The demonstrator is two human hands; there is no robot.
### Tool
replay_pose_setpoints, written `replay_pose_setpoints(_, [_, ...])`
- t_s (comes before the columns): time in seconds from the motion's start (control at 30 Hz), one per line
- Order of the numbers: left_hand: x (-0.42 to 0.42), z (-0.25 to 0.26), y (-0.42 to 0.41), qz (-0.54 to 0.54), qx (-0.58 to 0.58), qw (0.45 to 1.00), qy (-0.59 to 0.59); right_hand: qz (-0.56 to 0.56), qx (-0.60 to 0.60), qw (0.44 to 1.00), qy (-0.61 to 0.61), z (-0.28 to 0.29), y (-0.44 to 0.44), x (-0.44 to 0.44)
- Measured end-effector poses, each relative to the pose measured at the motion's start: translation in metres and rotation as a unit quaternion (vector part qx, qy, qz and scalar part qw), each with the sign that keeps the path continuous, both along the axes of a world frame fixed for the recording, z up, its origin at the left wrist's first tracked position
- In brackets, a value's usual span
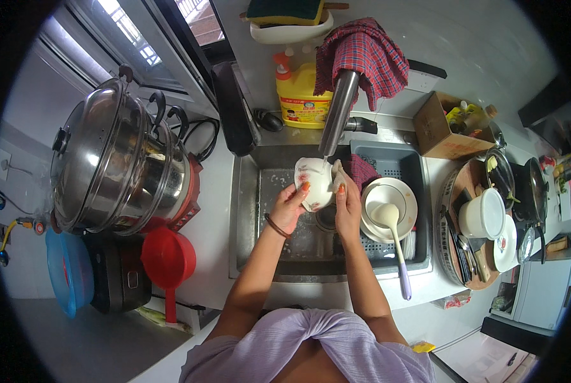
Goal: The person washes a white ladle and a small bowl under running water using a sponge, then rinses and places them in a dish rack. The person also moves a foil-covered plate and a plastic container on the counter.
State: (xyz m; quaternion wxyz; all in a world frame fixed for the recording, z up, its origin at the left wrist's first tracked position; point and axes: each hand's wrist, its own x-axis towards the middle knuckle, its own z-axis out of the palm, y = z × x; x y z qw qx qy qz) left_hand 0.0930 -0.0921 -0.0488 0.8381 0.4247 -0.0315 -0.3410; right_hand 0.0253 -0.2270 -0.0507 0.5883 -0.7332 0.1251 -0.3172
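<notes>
My left hand (289, 203) grips a white bowl (316, 184) with red flower prints by its edge, under the metal faucet (340, 112). A thin stream of water appears to fall into the bowl. Pressed to the bowl's right side is a pale dishcloth (339, 175), held in my right hand (347, 210). Both hands are above the stainless steel sink (285, 249), whose bottom is wet with some suds. Right of my right hand, stacked white dishes (408, 205) rest in a grey drain basket (424, 239), with a white ladle (388, 215) lying across them.
A steel steamer pot (103, 158) stands on the left counter, near a red dipper (168, 258). Behind the sink is a yellow detergent jug (304, 95). A plaid cloth (367, 52) drapes over the faucet. To the right are a cardboard box (450, 139) and a round cutting board (481, 282).
</notes>
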Motion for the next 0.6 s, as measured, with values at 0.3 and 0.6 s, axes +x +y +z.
replay_pose_setpoints(0.3, [-0.003, -0.002, 0.028, -0.006, -0.063, 0.997, 0.037, -0.028, 0.08, 0.995, 0.05, -0.01, 0.012, 0.029])
replay_pose_setpoints(0.6, [-0.001, -0.009, 0.029, 0.009, -0.059, 0.997, 0.048, 0.038, 0.243, 0.969, -0.001, -0.002, 0.015, 0.024])
